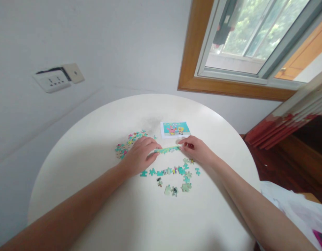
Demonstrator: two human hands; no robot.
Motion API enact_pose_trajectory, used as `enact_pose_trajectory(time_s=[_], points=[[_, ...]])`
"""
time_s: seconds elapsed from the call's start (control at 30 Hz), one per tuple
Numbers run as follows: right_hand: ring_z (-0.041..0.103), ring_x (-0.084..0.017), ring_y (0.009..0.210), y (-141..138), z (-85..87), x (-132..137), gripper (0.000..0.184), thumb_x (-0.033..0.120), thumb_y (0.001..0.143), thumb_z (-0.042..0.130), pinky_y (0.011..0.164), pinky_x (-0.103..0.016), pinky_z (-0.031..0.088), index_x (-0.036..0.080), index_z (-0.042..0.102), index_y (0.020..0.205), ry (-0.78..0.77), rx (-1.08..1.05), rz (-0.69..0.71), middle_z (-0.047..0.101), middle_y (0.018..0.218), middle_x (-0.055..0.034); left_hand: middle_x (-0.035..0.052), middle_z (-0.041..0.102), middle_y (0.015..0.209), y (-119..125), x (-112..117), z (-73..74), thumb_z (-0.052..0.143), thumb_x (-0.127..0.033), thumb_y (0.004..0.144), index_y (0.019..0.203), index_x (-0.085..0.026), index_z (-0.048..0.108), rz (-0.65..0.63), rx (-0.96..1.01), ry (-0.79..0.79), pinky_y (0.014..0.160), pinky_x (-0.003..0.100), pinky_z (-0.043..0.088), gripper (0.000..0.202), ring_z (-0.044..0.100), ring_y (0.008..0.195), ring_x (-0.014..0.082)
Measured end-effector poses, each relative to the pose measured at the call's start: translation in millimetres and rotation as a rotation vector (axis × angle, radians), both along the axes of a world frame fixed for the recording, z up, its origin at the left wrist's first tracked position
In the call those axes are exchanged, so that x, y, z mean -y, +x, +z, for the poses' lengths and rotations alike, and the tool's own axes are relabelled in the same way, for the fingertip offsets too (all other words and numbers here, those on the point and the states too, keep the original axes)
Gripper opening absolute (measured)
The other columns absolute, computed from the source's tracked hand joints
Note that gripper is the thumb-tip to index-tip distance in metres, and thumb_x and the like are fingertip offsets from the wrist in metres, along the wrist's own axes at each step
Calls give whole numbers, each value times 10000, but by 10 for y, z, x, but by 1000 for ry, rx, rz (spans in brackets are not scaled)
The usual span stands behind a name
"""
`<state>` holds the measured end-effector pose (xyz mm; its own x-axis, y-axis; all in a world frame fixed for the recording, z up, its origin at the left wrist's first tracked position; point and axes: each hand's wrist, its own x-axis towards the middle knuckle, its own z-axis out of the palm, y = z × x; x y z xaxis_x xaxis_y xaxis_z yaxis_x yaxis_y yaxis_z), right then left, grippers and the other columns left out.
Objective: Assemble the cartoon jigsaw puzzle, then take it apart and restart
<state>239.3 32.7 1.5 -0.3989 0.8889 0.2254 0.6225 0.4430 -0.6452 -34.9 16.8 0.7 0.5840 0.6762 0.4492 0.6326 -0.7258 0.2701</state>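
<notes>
A strip of joined jigsaw pieces (169,150), teal with a yellow-green upper edge, stretches between my two hands. My left hand (140,153) pinches its left end with thumb and fingers. At the strip's right end, my right hand (196,147) has its fingertips closed on it. Just beyond lies a picture card (175,129) with a pink and a yellow cartoon figure on teal. A heap of loose jigsaw pieces (131,139) is beside my left hand and partly hidden by it. Closer to me, several more pieces (173,170) lie in a loose row and a cluster.
Everything lies on a round white table (103,223) against the wall. A wall socket (53,81) is at the left. A wood-framed window (234,42) and a red-and-white curtain (278,125) are at the right. White plastic-like material (288,205) lies beside the table's right edge.
</notes>
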Motion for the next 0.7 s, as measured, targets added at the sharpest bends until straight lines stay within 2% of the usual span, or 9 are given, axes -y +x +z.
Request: enact_pose_trajectory(time_s=[0.17,0.33,0.7], points=[[561,-121,734,5,8,2,217,191,831,587,710,-268,452,192,720,1002,13,18,33,600,889,-41,55,616,992,-48,-15,23,573,-210,848,975,-198,632,51,-43,29,908,390,404,140,532,972,228],[558,-112,700,-22,-8,-2,210,166,812,596,698,-263,454,196,730,971,11,36,4,588,884,-39,46,613,939,-90,-24,38,599,-251,828,897,-208,644,99,-97,29,909,398,397,93,547,933,227],[563,-117,706,-19,-17,-3,203,169,814,598,706,-267,463,200,726,968,19,43,5,591,881,-37,47,626,949,-99,-52,12,595,-281,856,931,-234,681,96,-89,23,879,389,408,123,546,934,226]])
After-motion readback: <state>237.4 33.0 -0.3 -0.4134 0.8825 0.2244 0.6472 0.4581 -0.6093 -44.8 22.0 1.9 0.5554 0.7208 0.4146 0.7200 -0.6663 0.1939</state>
